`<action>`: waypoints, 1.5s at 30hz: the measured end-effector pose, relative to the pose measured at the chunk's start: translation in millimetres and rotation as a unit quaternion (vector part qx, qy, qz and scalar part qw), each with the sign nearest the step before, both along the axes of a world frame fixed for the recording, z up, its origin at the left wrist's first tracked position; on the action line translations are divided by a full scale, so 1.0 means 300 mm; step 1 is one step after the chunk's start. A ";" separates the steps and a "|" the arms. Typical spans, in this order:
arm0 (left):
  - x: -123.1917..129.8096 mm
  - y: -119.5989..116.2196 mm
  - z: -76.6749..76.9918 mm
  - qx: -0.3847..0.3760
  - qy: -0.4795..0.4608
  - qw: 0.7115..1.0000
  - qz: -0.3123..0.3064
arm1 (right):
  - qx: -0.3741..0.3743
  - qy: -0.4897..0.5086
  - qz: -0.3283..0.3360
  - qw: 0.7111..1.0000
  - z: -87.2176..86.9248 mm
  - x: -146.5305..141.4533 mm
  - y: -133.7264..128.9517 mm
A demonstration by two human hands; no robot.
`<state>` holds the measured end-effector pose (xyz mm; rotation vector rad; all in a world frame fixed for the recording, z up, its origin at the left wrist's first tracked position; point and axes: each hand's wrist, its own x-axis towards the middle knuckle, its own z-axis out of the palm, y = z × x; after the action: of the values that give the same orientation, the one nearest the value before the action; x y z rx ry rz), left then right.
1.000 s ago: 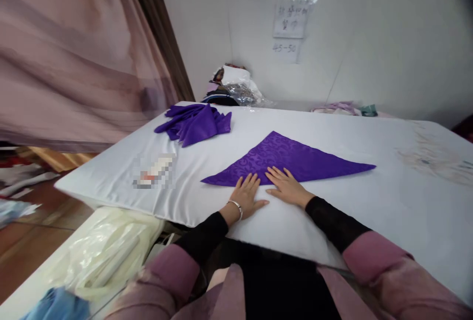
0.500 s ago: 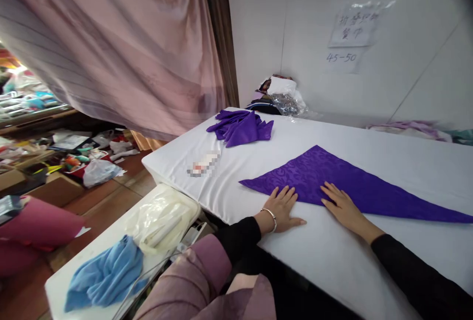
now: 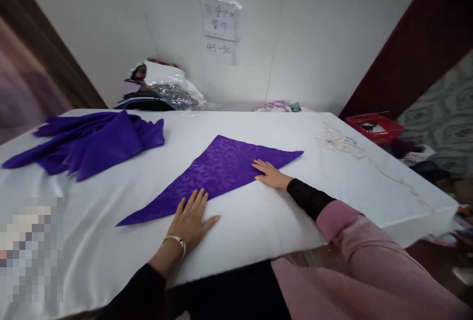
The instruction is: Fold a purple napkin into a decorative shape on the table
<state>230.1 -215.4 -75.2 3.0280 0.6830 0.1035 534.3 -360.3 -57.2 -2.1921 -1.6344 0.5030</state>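
Observation:
A purple patterned napkin [image 3: 221, 167], folded into a triangle, lies flat on the white-covered table [image 3: 251, 226]. Its long folded edge runs along the side nearest me. My left hand [image 3: 192, 216] rests on that edge towards the left corner, fingers spread over the cloth and thumb on the white cover. Farther right, my right hand [image 3: 270, 174] lies flat with its fingertips on the napkin near the same edge. Neither hand grips anything. A crumpled heap of purple napkins [image 3: 99, 140] sits at the left of the table.
Folded fabrics and clear plastic [image 3: 166, 88] are piled behind the table's back edge, by the wall. Beige embroidery [image 3: 338, 142] marks the cover at right. A red basket [image 3: 375, 127] stands beyond the right side. A blurred-out object [image 3: 29, 236] lies at left.
The view has swung to the right, bringing the table's right end into sight. My hands have moved farther apart along the napkin's near edge, both still flat.

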 end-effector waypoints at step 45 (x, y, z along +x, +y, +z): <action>-0.005 0.020 -0.006 0.016 -0.022 1.000 -0.017 | 0.064 -0.035 -0.347 0.935 -0.039 0.495 -0.317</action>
<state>228.7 -209.4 -77.1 3.0563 0.6336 0.1798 682.9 -455.4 -68.9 -2.4938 -0.7833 0.1078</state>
